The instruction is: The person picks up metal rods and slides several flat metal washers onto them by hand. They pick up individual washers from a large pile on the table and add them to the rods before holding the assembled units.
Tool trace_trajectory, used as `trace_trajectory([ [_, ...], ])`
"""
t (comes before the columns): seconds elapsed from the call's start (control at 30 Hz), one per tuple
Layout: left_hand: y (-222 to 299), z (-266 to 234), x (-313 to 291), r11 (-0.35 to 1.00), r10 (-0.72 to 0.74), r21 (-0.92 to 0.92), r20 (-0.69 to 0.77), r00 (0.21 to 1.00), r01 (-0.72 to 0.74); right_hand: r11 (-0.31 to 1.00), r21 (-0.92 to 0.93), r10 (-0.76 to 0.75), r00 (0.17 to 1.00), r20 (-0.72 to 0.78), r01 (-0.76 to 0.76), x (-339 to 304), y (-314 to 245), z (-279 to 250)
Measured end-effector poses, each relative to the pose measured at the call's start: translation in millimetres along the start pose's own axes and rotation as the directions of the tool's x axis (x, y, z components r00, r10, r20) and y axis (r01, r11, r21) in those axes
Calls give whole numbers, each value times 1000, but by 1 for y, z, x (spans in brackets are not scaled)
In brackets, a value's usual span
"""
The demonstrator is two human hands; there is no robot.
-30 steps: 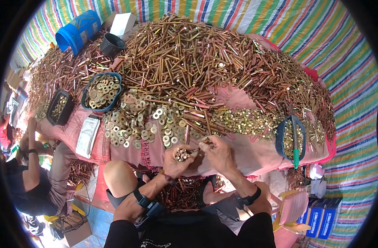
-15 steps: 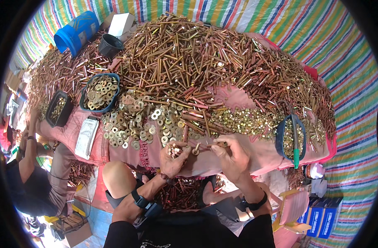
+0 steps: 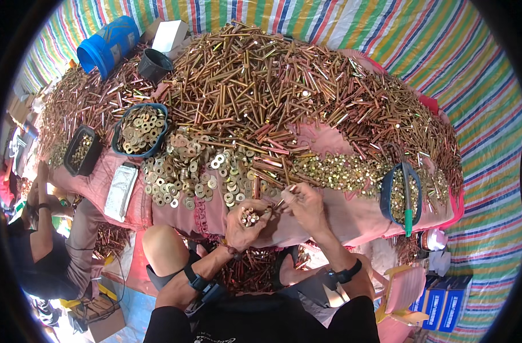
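Holds a bundle of bolts (image 3: 250,217) in the left hand (image 3: 244,228) and pinches a slim metal piece (image 3: 280,203) in the right hand (image 3: 306,208). Faces a pink cloth (image 3: 358,212) heaped with rods (image 3: 261,80), washers (image 3: 186,171) and nuts (image 3: 335,171), with a blue tub of washers (image 3: 137,154) to the left and a blue tub of nuts (image 3: 384,191) to the right.

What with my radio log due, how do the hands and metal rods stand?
Left hand closed round a bunch of metal rods. Right hand pinching one slim rod. Loose washers and heaped rods just beyond.
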State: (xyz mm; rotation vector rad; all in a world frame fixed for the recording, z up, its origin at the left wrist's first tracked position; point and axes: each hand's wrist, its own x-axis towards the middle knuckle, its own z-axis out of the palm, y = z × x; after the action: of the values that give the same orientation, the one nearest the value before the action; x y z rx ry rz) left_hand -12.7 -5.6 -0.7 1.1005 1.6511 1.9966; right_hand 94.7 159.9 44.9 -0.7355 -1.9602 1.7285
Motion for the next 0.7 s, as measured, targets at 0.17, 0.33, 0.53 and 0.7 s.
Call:
trace_trajectory([
  [0.17,8,0,-4,934,-348,-129,-105,932,334,963,-269,3,995,96,23,-1,9,10],
  [0.33,15,1,-2,934,-338,-180,-149,929,310,852,-490,-87,972,219,186,0,7,11],
  [0.53,7,1,-4,972,-226,-95,-105,968,216,703,-566,-325,902,284,431,1,7,23],
  [0.7,2,-2,-6,974,-228,-15,-89,970,227,632,-642,-298,901,315,434,2,5,29],
])
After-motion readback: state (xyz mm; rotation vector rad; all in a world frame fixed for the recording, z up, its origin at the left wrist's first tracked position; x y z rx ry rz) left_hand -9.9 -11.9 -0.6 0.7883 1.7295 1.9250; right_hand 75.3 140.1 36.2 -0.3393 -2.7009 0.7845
